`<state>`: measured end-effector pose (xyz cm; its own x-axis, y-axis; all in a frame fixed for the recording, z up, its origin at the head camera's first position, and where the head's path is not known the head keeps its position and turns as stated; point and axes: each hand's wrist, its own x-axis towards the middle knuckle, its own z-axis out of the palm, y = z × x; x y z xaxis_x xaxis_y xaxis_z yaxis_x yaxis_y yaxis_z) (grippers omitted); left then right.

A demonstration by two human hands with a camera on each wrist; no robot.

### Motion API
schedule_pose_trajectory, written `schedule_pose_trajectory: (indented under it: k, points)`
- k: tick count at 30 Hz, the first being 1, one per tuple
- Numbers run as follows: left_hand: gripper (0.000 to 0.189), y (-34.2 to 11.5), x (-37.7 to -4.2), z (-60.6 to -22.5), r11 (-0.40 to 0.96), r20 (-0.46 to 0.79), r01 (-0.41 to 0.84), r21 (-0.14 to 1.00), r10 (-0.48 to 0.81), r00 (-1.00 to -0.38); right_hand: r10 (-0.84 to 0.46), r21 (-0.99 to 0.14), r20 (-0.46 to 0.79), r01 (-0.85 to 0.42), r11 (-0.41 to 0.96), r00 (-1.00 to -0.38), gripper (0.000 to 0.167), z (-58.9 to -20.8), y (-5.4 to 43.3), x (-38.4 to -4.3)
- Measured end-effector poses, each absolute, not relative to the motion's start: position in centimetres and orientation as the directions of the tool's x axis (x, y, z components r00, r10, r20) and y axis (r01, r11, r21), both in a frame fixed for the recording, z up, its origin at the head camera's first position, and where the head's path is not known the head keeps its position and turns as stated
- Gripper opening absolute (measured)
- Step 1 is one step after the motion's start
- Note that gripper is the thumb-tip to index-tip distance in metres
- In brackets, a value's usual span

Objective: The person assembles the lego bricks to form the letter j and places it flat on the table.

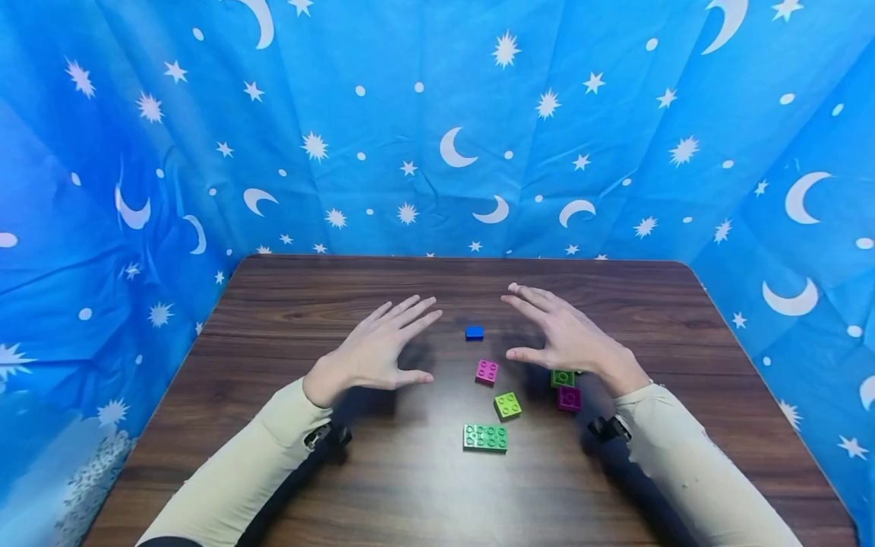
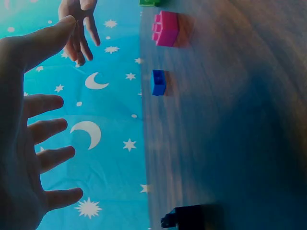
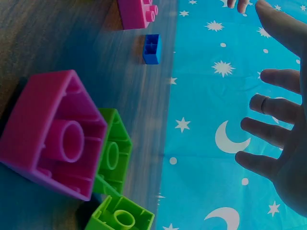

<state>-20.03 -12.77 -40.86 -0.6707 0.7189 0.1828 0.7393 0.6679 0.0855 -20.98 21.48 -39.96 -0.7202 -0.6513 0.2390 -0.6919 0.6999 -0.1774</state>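
Star-printed cloth backs bricks and spread hands.

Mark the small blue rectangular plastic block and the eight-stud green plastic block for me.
Small blue rectangular plastic block (image 1: 475, 333): head view, middle of its visible body.
Eight-stud green plastic block (image 1: 485, 437): head view, middle of its studded top.

Long cream sleeves are worn with black wrist cameras
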Motion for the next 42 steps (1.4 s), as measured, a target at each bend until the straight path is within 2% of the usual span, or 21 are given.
schedule_pose_trajectory:
  k: [13, 18, 25, 33, 42]
  points:
    - [0.095, -12.0, -19.2, -42.7, 0.617, 0.183, 0.768, 0.169, 0.746, -0.64, -0.62, -0.24, 0.178, -0.645, 0.726, -0.764, 0.081, -41.1, 21.4, -20.7]
    - [0.093, -11.4, -18.5, -43.1, 0.626, 0.144, 0.751, 0.209, 0.74, -0.657, -0.613, -0.278, 0.175, -0.635, 0.72, -0.771, 0.076, -41.6, 21.5, -20.4]
    - [0.089, -10.5, -17.8, -44.0, 0.603, 0.12, 0.749, 0.273, 0.751, -0.649, -0.619, -0.328, 0.144, -0.627, 0.707, -0.772, 0.068, -42.2, 21.7, -19.9]
    - [0.085, -10.0, -17.1, -45.0, 0.56, 0.073, 0.751, 0.349, 0.783, -0.618, -0.648, -0.354, 0.131, -0.646, 0.676, -0.75, 0.064, -43.2, 21.7, -19.7]
    - [0.083, -9.3, -16.4, -46.1, 0.503, 0.084, 0.787, 0.357, 0.822, -0.564, -0.688, -0.342, 0.144, -0.688, 0.64, -0.711, 0.057, -44.5, 21.7, -18.9]
